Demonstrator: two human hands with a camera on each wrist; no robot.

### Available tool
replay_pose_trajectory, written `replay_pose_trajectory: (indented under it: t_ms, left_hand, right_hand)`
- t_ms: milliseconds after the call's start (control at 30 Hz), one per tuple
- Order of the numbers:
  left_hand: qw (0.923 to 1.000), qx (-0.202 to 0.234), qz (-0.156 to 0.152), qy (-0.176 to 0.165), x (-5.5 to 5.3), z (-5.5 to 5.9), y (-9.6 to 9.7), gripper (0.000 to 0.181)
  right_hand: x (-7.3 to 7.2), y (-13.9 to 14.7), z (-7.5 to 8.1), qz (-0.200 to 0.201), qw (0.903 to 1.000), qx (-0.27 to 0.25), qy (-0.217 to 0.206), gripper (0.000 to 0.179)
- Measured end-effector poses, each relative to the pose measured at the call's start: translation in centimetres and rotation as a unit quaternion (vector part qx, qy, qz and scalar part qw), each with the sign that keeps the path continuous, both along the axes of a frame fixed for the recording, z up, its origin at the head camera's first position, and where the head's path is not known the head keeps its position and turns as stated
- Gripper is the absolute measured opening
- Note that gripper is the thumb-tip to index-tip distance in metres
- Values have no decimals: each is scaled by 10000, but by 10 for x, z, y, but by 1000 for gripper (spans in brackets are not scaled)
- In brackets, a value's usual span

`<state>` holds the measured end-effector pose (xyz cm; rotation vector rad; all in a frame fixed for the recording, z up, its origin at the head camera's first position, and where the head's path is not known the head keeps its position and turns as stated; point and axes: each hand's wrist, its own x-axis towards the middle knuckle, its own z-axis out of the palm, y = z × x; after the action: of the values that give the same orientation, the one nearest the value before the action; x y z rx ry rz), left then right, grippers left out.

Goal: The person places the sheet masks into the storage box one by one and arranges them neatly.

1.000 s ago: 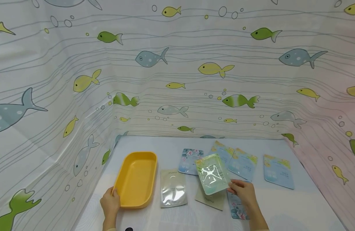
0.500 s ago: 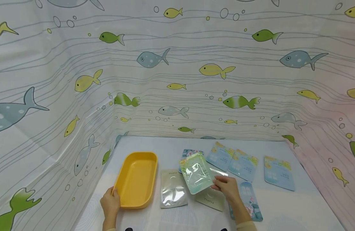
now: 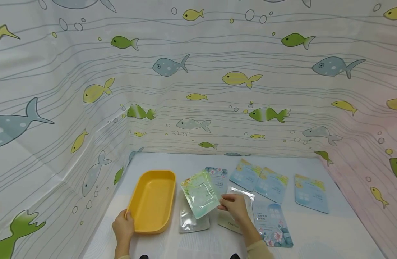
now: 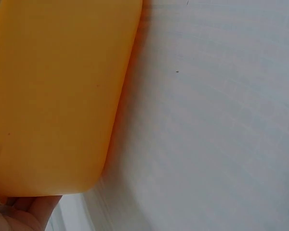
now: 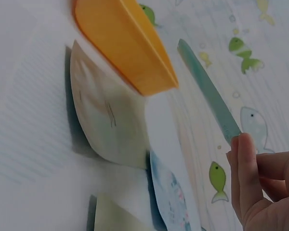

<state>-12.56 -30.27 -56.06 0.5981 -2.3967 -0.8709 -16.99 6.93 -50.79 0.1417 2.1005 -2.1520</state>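
My left hand (image 3: pixel 123 226) grips the near-left rim of a yellow tray (image 3: pixel 154 201); in the left wrist view its fingers (image 4: pixel 43 209) curl at the tray's lower corner. Between thumb and fingers my right hand (image 3: pixel 235 207) pinches the edge of a green sheet-mask packet (image 3: pixel 199 194). Seen edge-on in the right wrist view, that green packet (image 5: pixel 209 94) is held clear of the table. It overlaps a silver-beige packet (image 3: pixel 194 222) lying just right of the tray. Another silver-beige packet (image 3: pixel 229 220) lies under my right hand, partly hidden.
Blue packets with yellow corners (image 3: pixel 271 184) lie at the back right, one of them (image 3: pixel 311 192) apart near the right edge. Flowered blue packets lie behind the held one (image 3: pixel 219 178) and at the right front (image 3: pixel 272 226). A fish-patterned curtain (image 3: pixel 198 79) surrounds the table.
My right hand has carried the green packet leftward, from above the middle packets to above the left silver-beige one. The left hand and the tray have stayed in place.
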Motion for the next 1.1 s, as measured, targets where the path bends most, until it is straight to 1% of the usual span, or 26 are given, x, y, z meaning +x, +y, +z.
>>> replay_pose_trajectory:
  t_ms: [167,300,433,533,700,867,967,1100]
  left_hand:
    - [10000,55,30,1,-1,-2,-1,23]
    - [9999,-1,43,137,-2,-4,-2,22]
    - [9997,-47,31,233,-3,-4,-2,21]
    - [9998,-44,7,209,-2,-4,-2,21]
    - [9999,-12,21,132,0,-3,-1,22]
    - [9998,-64,1,171,0,-4,-1,22]
    - [9997,-93,-1,205,-1,-5,-2,21]
    - [9997,-88,-11,227,-2,-3,-1,20]
  right_hand:
    - [-1,-24,3,233,9997,41,97,29]
    - [-1,-42,5,414,9990,-75,140,28]
    - [-4,-58,5,632,9979,-137,74,29]
    - [-8,-70,4,708,9974,-98,30,28]
    - [-14,-92,0,579,9982,-115,-99,25]
    - [-18,-114,-5,247,9991,-261,-234,24]
    - [-19,-126,-5,74,9996,-259,-107,25]
    - [-18,-140,-7,-103,9997,-181,89,24]
